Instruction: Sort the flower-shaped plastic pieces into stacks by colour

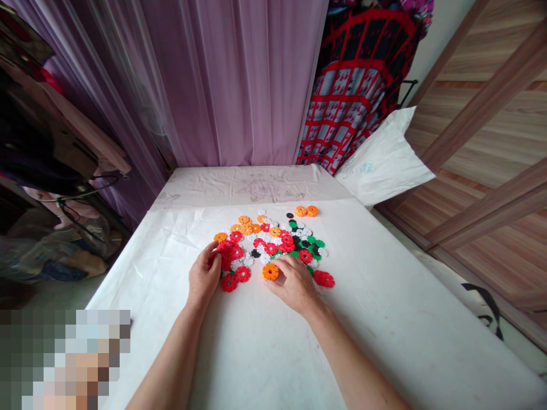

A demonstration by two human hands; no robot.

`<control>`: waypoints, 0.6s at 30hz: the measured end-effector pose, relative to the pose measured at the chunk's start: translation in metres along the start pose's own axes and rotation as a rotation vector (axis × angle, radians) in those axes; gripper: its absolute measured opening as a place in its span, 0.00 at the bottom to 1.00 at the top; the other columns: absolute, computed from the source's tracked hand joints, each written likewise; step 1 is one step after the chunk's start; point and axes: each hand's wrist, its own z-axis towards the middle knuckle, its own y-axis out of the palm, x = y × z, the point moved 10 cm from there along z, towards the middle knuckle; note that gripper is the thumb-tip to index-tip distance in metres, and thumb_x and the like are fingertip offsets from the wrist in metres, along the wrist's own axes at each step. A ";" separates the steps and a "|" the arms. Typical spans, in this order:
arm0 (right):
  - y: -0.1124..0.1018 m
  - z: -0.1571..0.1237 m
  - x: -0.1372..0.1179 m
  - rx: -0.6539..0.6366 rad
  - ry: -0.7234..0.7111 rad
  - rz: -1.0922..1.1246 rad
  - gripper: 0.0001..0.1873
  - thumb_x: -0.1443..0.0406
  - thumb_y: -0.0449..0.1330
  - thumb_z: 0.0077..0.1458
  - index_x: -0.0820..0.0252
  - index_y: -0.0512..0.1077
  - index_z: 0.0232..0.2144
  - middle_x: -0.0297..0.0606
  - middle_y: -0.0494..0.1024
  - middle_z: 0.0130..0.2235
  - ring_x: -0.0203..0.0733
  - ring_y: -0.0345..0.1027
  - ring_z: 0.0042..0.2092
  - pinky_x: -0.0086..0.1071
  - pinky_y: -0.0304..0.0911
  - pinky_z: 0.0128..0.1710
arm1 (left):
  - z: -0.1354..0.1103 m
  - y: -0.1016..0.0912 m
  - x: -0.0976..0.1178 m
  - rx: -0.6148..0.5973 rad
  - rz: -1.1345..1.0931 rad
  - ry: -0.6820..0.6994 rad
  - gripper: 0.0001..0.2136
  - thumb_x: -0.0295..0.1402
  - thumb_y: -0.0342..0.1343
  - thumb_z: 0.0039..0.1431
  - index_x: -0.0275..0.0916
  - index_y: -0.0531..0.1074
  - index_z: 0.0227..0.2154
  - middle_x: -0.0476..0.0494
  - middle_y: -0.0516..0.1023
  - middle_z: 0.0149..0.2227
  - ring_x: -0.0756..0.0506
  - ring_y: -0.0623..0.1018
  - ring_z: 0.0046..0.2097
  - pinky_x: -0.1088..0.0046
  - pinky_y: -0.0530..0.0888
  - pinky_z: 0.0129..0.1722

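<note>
The left hand (204, 277) rests at the left edge of the pile of discs (273, 242), palm turned inward and fingers curled, with the fingertips on a red disc (225, 251) at that edge; whether the fingers pinch the disc or only touch it cannot be determined. The right hand (294, 283) lies palm down at the near edge of the pile, fingers loosely spread and extended over the green and red pieces, gripping nothing. An orange disc (270, 271) lies flat at the near edge of the pile, just beside the right thumb and index finger and between the two hands. Two loose red discs (235, 278) lie at the near-left corner of the pile, just beside the left hand. A single red disc (323, 278) lies at the near-right corner of the pile, just beside the right hand. The pile consists of notched round discs in red, orange, white, green and black, spread flat and partly overlapping. Two orange discs (306, 211) lie touching each other at the far-right corner of the pile. The pile rests on a white table cover (384, 319). Behind the pile hangs a purple curtain (231, 85). To the far right of the pile are a red and black patterned cloth (359, 74), a white bag (384, 162) and a wooden panel wall (491, 142).
</note>
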 end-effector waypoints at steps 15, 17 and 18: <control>0.002 0.000 -0.005 -0.043 -0.027 -0.069 0.19 0.60 0.66 0.50 0.55 0.74 0.46 0.42 0.77 0.46 0.50 0.70 0.49 0.42 0.65 0.50 | -0.001 -0.003 0.003 0.020 0.038 0.027 0.20 0.37 0.50 0.58 0.42 0.74 0.52 0.44 0.83 0.43 0.45 0.81 0.43 0.67 0.76 0.48; 0.002 0.000 -0.005 -0.055 -0.019 -0.083 0.17 0.59 0.66 0.51 0.54 0.74 0.44 0.42 0.77 0.45 0.50 0.70 0.49 0.42 0.65 0.50 | -0.001 -0.003 0.003 0.024 0.034 0.026 0.20 0.37 0.51 0.58 0.41 0.74 0.52 0.44 0.83 0.43 0.45 0.81 0.43 0.67 0.76 0.48; 0.002 0.000 -0.005 -0.059 -0.016 -0.087 0.16 0.59 0.66 0.51 0.54 0.74 0.43 0.41 0.77 0.45 0.50 0.70 0.48 0.43 0.65 0.50 | 0.000 -0.003 0.003 0.025 0.033 0.025 0.20 0.37 0.51 0.58 0.41 0.74 0.52 0.44 0.83 0.43 0.45 0.81 0.42 0.67 0.76 0.48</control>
